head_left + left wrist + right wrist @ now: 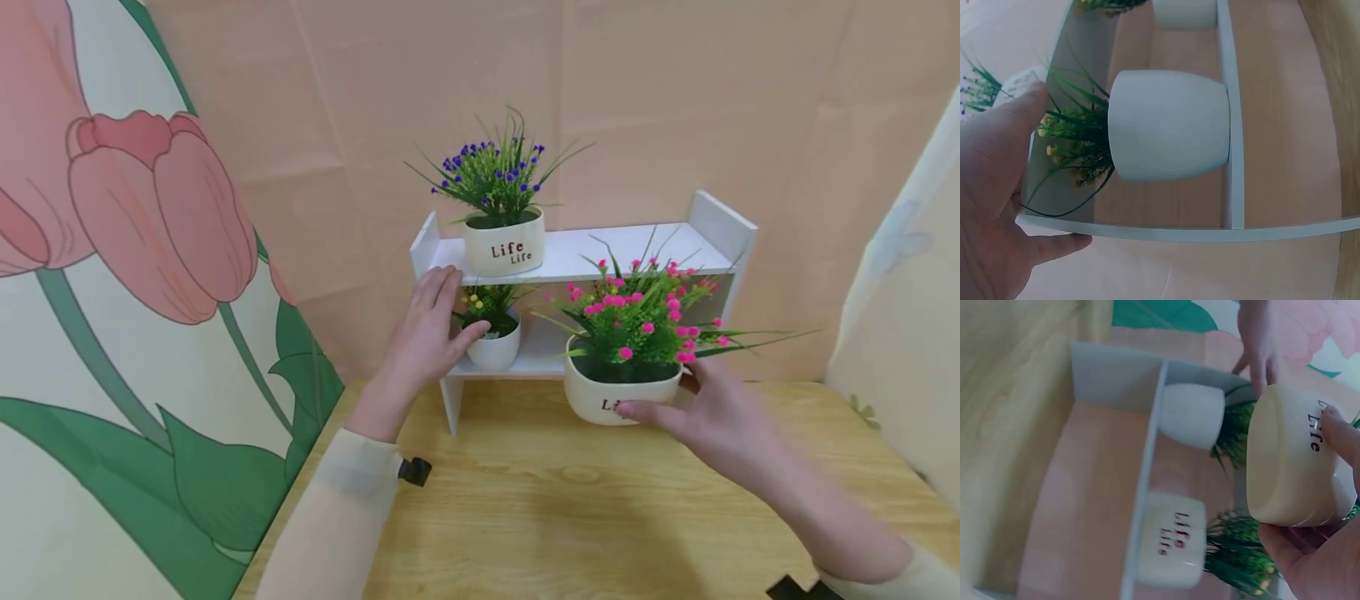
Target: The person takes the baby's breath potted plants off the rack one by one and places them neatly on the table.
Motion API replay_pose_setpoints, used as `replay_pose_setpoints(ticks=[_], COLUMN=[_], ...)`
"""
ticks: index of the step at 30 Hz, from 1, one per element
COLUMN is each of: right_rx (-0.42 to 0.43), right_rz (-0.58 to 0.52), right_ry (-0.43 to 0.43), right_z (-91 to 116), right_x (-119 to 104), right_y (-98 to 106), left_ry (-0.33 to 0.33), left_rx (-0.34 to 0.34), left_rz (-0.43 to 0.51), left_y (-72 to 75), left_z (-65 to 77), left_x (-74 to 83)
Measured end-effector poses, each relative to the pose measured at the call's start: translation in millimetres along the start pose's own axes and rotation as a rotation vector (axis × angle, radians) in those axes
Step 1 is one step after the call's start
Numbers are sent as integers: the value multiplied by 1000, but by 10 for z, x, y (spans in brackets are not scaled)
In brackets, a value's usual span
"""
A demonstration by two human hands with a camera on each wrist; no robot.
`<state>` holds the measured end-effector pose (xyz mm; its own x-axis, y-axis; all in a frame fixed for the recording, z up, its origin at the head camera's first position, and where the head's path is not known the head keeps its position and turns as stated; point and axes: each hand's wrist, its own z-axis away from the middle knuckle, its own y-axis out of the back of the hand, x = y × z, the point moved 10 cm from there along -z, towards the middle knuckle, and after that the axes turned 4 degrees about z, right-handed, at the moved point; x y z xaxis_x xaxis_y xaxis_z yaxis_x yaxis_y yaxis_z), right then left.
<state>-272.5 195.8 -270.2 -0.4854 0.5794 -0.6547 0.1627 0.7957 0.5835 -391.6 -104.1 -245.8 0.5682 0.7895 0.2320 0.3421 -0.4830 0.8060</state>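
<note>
My right hand (723,425) grips a white oval flowerpot of pink artificial flowers (626,400), thumb on its lettered front and fingers behind. This pot is held in front of a white two-level shelf (600,250). My left hand (423,333) rests at the shelf's upper left corner with fairly straight fingers, its thumb before a small yellow-flowered pot (497,350) on the lower level. On the top board stands a purple-flowered pot (504,246) lettered "Life". The right wrist view also shows a second lower-level pot (1172,540), hidden in the head view behind the pink flowers.
The shelf stands on a wood-grain table (570,500) against a creased pinkish backdrop (637,108). Large painted tulips (165,217) cover the panel at the left. A pale panel (915,317) borders the table at the right.
</note>
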Motion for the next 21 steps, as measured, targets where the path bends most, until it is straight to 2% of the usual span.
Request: replay_pose_setpoints(ticks=[6, 11, 21], right_rx=[-14, -10, -17], right_rz=[-14, 25, -27], right_ry=[-24, -41, -101], right_z=[141, 230, 374], right_x=[124, 239, 530], right_y=[-237, -419, -796], left_ry=[5, 6, 14], left_rx=[-1, 0, 7], left_rz=[-7, -6, -6], left_y=[-6, -17, -21], left_z=[6, 3, 10], left_x=[-14, -20, -32])
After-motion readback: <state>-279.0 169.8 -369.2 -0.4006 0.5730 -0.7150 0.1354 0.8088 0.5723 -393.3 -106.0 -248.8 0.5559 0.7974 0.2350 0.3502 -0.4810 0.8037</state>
